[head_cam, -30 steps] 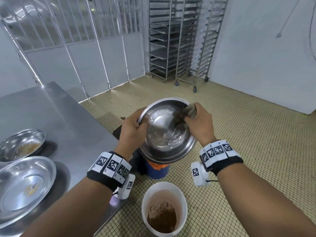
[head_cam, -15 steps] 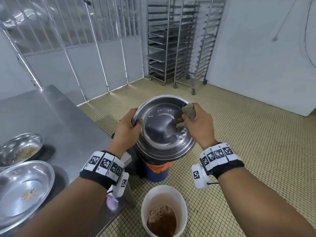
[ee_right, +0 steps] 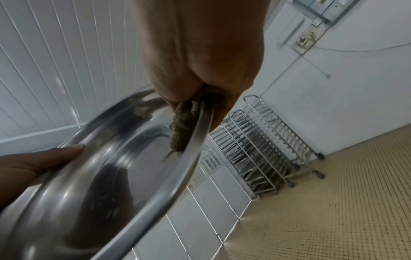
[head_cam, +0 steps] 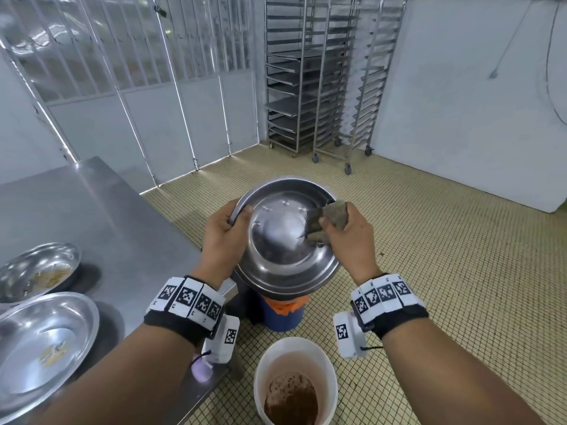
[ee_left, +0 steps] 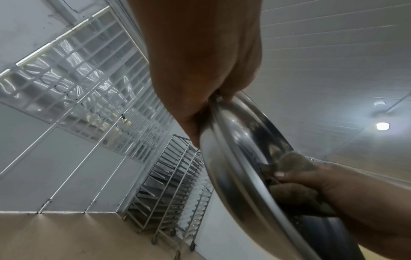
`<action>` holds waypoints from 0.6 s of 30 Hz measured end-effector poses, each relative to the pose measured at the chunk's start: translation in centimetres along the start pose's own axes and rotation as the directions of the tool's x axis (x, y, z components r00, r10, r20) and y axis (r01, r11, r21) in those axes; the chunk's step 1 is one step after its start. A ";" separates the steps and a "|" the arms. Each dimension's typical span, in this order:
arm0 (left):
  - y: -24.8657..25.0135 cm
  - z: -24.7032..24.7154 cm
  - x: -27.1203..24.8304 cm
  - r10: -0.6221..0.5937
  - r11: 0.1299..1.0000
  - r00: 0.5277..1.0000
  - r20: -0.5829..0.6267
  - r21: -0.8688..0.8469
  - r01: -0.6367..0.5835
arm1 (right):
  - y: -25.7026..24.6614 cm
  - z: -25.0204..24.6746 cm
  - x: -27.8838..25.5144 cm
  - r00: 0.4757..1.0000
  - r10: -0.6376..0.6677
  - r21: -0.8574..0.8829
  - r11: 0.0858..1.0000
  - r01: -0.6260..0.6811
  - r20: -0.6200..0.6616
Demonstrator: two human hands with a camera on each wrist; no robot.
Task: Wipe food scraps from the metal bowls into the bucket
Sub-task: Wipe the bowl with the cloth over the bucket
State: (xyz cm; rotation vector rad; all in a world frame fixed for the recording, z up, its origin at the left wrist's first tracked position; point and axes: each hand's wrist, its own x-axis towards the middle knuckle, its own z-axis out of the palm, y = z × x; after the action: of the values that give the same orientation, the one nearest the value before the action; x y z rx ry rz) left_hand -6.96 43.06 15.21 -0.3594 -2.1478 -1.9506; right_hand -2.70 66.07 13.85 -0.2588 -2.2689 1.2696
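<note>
Head view: left hand (head_cam: 223, 237) grips tilted bowl (head_cam: 285, 240) rim; right hand (head_cam: 346, 237) clutches cloth (head_cam: 333, 214) inside; bucket (head_cam: 325, 363) near.

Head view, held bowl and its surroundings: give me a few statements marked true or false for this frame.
1. The left hand grips the held bowl by its rim. True.
2. The right hand is empty. False: it holds a brownish cloth at the bowl's rim.
3. The white bucket on the floor is empty. False: brown scraps lie in it.
4. Two more bowls sit on the steel table. True.
</note>
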 end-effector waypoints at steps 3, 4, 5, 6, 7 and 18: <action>-0.3 -0.2 0.1 -0.012 0.998 1.000 0.025 0.061 0.011 | 0.1 0.1 0.0 1.000 0.022 -0.038 0.999 -0.022 0.001; -0.3 -0.1 0.0 -0.009 0.996 0.998 0.058 0.095 0.004 | -0.1 0.0 0.4 1.000 0.006 -0.088 0.996 -0.004 0.016; -0.3 0.0 0.0 0.000 0.990 0.996 0.090 0.137 -0.013 | -0.6 -0.2 1.0 0.999 -0.020 -0.135 0.990 0.025 0.038; -0.1 0.2 0.0 0.010 0.986 0.993 0.117 0.162 -0.029 | -1.0 -0.4 1.6 0.997 -0.053 -0.177 0.982 0.063 0.062; 0.1 0.4 -0.1 0.012 0.986 0.992 0.127 0.165 -0.033 | -1.5 -0.6 2.2 0.993 -0.089 -0.207 0.973 0.104 0.080; -0.2 0.6 -0.1 0.051 0.989 0.997 0.060 0.138 -0.059 | 0.2 -0.2 1.5 0.996 0.060 -0.122 0.991 -0.052 0.060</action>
State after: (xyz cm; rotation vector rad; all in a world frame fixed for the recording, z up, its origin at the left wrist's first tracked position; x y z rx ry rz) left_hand -6.91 43.62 14.96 -0.4483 -2.2689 -1.7696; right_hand -3.91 66.92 14.34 -0.3320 -2.4124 1.1861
